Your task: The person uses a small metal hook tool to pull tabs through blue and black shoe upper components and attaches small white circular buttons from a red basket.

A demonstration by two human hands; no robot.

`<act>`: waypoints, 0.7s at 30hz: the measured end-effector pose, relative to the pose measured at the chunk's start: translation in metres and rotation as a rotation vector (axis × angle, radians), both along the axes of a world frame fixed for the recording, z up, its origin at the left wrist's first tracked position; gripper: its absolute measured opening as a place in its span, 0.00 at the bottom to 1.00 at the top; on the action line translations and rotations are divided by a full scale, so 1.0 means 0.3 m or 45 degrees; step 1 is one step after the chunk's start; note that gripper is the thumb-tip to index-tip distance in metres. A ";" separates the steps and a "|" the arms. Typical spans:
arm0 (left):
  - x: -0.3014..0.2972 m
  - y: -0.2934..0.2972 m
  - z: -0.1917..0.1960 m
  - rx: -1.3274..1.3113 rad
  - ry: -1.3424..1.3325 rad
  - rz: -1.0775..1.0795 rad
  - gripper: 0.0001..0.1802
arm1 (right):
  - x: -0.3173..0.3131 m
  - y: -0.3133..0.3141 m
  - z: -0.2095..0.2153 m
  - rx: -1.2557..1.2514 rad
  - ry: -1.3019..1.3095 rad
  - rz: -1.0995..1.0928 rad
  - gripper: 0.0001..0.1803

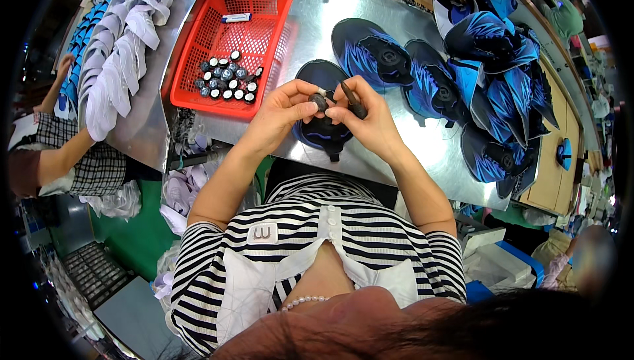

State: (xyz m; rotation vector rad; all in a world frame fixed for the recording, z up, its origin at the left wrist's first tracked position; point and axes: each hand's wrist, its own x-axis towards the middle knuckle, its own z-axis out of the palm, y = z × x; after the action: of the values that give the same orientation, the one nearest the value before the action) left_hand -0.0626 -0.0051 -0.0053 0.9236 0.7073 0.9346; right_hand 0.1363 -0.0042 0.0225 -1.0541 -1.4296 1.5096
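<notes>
The left hand [285,106] turns inward, its thumb [305,110] and index finger pinched together. Just beside it, the right hand [370,117] faces it with curled fingers, its own thumb [337,114] pointing toward the left one. Behind each hand runs a bare forearm, the left forearm [230,172] and right forearm [421,185] spreading apart toward bent elbows.

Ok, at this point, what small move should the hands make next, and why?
Probably a slight turn of the small dark round part with the right hand: the left hand pinches that part over a blue-and-black piece, and the right thumb is close beside it. The right hand also holds a dark pen-shaped tool, so a gentle turn seems best.
</notes>
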 end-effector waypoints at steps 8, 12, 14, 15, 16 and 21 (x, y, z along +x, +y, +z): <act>0.023 -0.010 0.009 0.006 0.015 0.035 0.12 | 0.002 -0.026 -0.024 0.331 -0.270 -0.134 0.12; 0.025 -0.022 0.024 0.017 0.029 0.034 0.12 | 0.012 -0.032 -0.016 0.288 -0.204 -0.039 0.11; 0.028 -0.024 0.023 0.023 0.018 0.044 0.13 | 0.013 -0.024 -0.039 0.231 -0.081 -0.058 0.11; 0.035 -0.028 0.020 0.035 0.041 0.058 0.12 | 0.015 -0.025 -0.048 0.236 -0.077 -0.045 0.11; 0.038 -0.029 0.017 0.047 0.064 0.074 0.12 | 0.017 -0.028 -0.058 0.241 -0.073 -0.032 0.11; 0.017 -0.009 -0.010 0.190 0.116 0.014 0.13 | 0.022 -0.020 -0.067 0.170 -0.016 0.012 0.14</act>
State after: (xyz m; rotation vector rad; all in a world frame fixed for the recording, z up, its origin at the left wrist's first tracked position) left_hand -0.0576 -0.0079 -0.0082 1.1003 0.7276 0.9699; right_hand 0.1429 -0.0102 0.0025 -0.9784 -1.5234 1.3960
